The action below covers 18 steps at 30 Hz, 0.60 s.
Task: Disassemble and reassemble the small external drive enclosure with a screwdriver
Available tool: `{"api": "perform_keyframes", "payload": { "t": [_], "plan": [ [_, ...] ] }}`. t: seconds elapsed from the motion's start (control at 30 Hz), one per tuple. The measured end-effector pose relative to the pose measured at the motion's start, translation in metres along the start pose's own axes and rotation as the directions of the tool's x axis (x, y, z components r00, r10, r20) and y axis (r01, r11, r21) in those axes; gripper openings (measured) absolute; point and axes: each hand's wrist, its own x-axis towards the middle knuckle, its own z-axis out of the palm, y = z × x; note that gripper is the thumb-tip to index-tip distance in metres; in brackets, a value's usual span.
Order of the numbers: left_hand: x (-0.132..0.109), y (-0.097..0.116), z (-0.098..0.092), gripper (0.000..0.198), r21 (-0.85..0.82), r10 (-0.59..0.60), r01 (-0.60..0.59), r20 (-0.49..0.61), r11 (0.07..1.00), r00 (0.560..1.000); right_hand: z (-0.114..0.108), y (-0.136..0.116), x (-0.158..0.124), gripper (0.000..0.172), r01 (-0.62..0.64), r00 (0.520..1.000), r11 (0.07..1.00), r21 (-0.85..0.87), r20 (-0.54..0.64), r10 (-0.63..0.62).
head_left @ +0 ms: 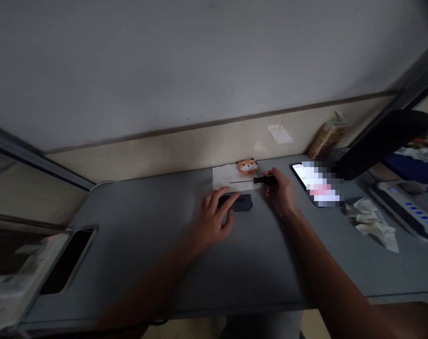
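Observation:
My left hand (214, 216) lies on the grey desk (143, 216) with fingers spread over the left end of a small flat black box (240, 202). My right hand (281, 192) is closed round a short black pen-like object (264, 179) that points left over a white sheet of paper (222, 178). A thin dark line runs across the paper. A small orange animal figure (248, 165) sits at the paper's far edge, against the wall.
A lit phone (316, 184) lies right of my right hand, with crumpled paper (369, 219) beyond it and a power strip (407, 209) with blue lights at far right. A carton (327, 137) leans on the wall. A dark phone-like slab (67, 263) sits at left.

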Motion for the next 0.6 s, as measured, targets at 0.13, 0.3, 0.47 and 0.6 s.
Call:
{"api": "perform_keyframes", "payload": {
  "t": [0.13, 0.3, 0.47, 0.6],
  "plan": [
    [-0.003, -0.018, -0.004, 0.039, -0.306, -0.101, 0.115, 0.064, 0.945, 0.993, -0.001, 0.007, -0.002, 0.043, 0.047, 0.994, 0.996, -0.079, 0.101, -0.039],
    [-0.003, -0.026, -0.004, 0.029, -0.536, -0.228, 0.316, 0.225, 0.783, 0.947, -0.003, 0.007, 0.0, 0.05, 0.079, 0.996, 0.991, -0.107, 0.048, -0.074],
    [0.002, -0.026, -0.002, 0.025, -0.533, -0.285, 0.42, 0.319, 0.734, 0.904, -0.002, -0.004, 0.004, 0.055, 0.205, 0.965, 0.951, -0.234, -0.114, -0.236],
    [0.004, -0.027, 0.002, 0.021, -0.41, -0.319, 0.397, 0.247, 0.821, 0.915, -0.005, -0.019, -0.008, 0.051, 0.381, 0.851, 0.822, -0.424, -0.187, -0.49]
  ]
}}
